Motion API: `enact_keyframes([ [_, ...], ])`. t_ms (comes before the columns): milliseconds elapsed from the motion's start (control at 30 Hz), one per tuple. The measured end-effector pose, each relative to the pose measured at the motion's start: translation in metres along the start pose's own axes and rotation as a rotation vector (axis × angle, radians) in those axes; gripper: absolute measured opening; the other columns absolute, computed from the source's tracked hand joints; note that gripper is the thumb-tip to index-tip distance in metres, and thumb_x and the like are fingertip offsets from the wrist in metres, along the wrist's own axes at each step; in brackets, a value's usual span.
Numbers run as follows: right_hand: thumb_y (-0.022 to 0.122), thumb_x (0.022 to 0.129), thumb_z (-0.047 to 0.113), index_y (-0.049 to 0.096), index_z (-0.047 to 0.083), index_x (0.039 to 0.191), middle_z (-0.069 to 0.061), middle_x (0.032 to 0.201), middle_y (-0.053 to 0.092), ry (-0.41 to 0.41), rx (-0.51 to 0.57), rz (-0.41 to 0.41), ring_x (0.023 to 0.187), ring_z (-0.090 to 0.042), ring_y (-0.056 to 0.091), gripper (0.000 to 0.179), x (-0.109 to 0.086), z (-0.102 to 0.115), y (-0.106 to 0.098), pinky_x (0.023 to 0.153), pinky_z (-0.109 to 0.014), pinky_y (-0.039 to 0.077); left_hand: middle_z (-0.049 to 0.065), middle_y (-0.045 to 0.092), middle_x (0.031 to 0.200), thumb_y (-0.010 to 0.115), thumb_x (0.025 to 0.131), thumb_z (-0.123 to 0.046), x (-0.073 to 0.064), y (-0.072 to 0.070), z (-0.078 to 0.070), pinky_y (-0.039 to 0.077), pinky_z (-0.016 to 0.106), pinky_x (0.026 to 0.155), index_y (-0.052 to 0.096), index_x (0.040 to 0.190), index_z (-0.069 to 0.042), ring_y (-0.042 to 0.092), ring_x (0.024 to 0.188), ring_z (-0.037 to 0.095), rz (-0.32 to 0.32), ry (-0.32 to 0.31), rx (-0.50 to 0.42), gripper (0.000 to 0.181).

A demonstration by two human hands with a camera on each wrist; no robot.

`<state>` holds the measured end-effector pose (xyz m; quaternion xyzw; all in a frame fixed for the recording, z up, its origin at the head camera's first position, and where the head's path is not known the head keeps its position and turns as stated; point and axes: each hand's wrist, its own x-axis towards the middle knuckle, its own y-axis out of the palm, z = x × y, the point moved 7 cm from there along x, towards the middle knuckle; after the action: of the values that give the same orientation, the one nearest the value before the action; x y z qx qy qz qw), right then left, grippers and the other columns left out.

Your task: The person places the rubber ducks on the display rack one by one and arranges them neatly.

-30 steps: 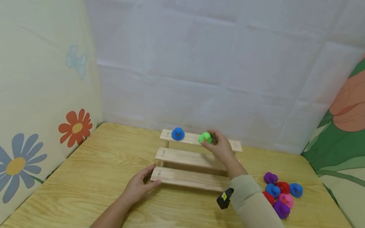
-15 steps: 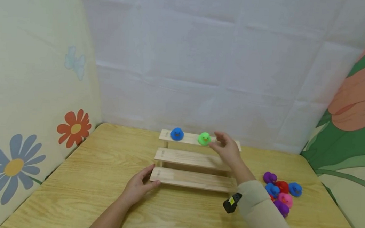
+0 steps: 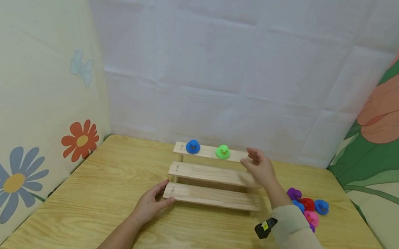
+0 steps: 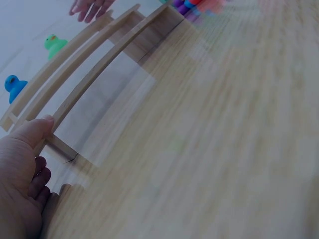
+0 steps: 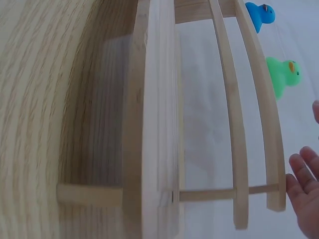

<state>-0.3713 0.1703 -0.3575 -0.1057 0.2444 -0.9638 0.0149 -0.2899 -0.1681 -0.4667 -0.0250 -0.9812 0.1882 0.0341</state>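
Note:
A three-tier wooden shelf (image 3: 212,195) stands on the table. On its top tier sit a blue rubber duck (image 3: 193,146) at the left and a green rubber duck (image 3: 223,152) near the middle, apart from each other. My left hand (image 3: 149,204) grips the left end of the lowest tier, its thumb at the front edge; the left wrist view shows that thumb (image 4: 35,130) on the board and the other fingers curled below. My right hand (image 3: 261,169) holds nothing, its fingers loosely bent near the top tier's right end, to the right of the green duck.
Several rubber ducks lie in a cluster right of the shelf, among them a pink duck (image 3: 312,218), a red duck (image 3: 307,204) and a blue duck (image 3: 321,207). My right sleeve (image 3: 296,229) covers part of the cluster. A white cloth (image 3: 223,65) hangs behind the table.
My right hand has let go of the green duck and moved right, away from it. The green duck stays on the top tier. My left hand keeps its place.

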Motion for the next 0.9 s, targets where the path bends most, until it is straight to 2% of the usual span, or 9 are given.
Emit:
enact_keyframes([
  [233, 0.067, 0.094, 0.019, 0.044, 0.000, 0.142, -0.021, 0.147, 0.046, 0.017, 0.008, 0.000, 0.135, -0.037, 0.046, 0.057, -0.016, -0.008, -0.020, 0.114, -0.049, 0.039, 0.022, 0.048, 0.147, 0.074, 0.088, -0.025, 0.000, 0.000, -0.001, 0.026, 0.053, 0.120, 0.037, 0.148, 0.002, 0.039, 0.141, 0.038, 0.000, -0.001, 0.008, 0.076],
  [433, 0.066, 0.094, 0.017, 0.046, -0.001, 0.140, -0.024, 0.144, 0.049, 0.004, -0.014, -0.060, 0.135, -0.037, 0.046, 0.053, -0.025, -0.017, -0.041, 0.117, -0.046, 0.036, 0.022, 0.047, 0.147, 0.075, 0.087, -0.025, 0.001, 0.000, 0.000, 0.026, 0.053, 0.120, 0.037, 0.148, 0.002, 0.038, 0.141, 0.038, 0.003, 0.000, 0.012, 0.076],
  [900, 0.062, 0.097, 0.031, 0.040, -0.002, 0.144, -0.026, 0.148, 0.044, 0.106, -0.084, -0.111, 0.137, -0.037, 0.042, 0.061, -0.058, -0.047, -0.092, 0.118, -0.051, 0.032, 0.022, 0.047, 0.147, 0.075, 0.087, -0.024, 0.001, 0.000, 0.000, 0.026, 0.052, 0.120, 0.037, 0.148, 0.002, 0.038, 0.142, 0.038, -0.002, 0.004, 0.018, 0.076],
])
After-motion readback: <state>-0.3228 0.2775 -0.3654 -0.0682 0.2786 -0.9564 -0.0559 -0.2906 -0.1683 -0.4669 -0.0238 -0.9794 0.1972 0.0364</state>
